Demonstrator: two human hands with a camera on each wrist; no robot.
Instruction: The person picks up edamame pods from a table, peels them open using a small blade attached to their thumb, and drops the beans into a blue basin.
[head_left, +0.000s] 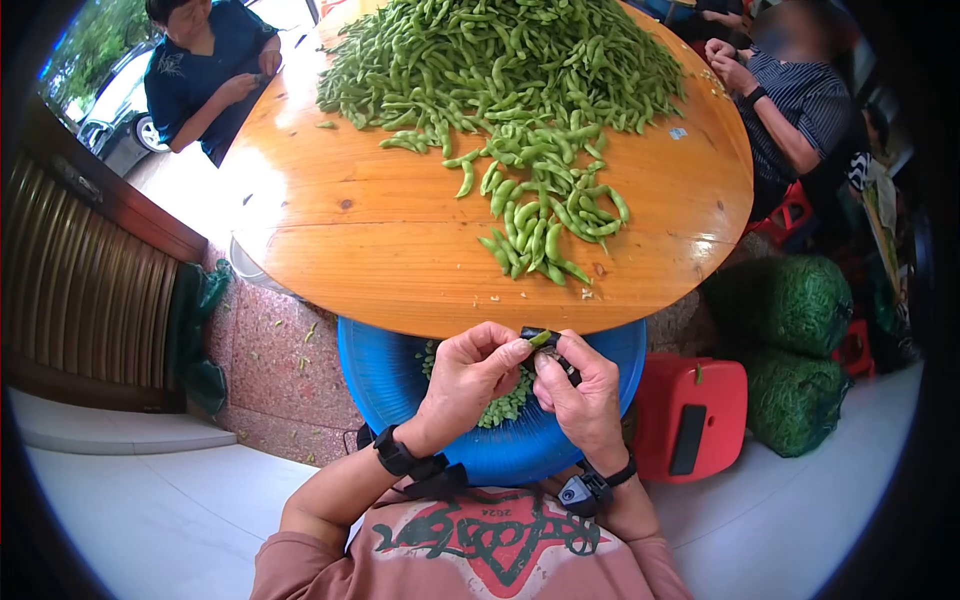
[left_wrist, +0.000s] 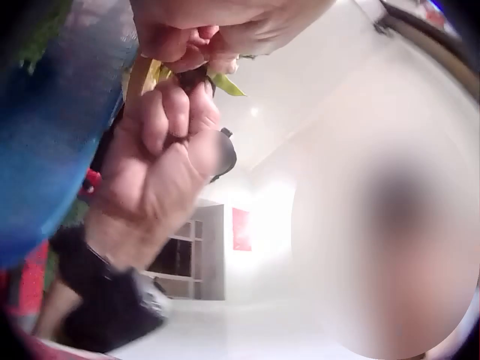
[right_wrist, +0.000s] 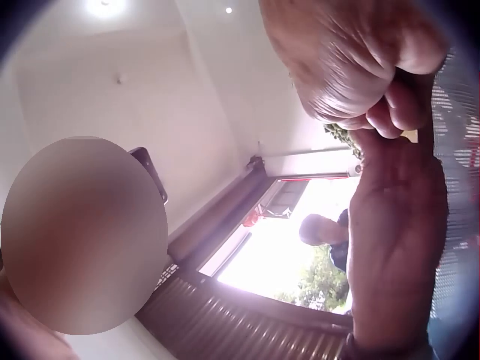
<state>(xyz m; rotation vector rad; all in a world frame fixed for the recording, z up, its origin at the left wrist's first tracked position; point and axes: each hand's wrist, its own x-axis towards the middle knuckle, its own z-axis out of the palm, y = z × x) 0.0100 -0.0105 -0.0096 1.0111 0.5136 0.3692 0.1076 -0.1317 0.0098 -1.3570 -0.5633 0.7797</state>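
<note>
Over a blue basin (head_left: 375, 400), my two hands meet at a green soybean pod (head_left: 541, 338). My left hand (head_left: 470, 372) pinches the pod between thumb and fingertips. From the other side my right hand (head_left: 585, 395) grips it, with black coverings (head_left: 572, 374) around its fingers. A pointed pod end (left_wrist: 229, 85) sticks out between the hands in the left wrist view. In the right wrist view, my right hand (right_wrist: 352, 60) hides the pod. Shelled green beans (head_left: 505, 408) lie in the basin beneath.
A large heap of pods (head_left: 510, 60) covers the back of the wooden table (head_left: 350, 260), with a smaller pile (head_left: 540, 225) nearer its front edge. A red stool (head_left: 725, 400) and full green net bags (head_left: 785, 305) stand at the right. Two people sit across the table's sides.
</note>
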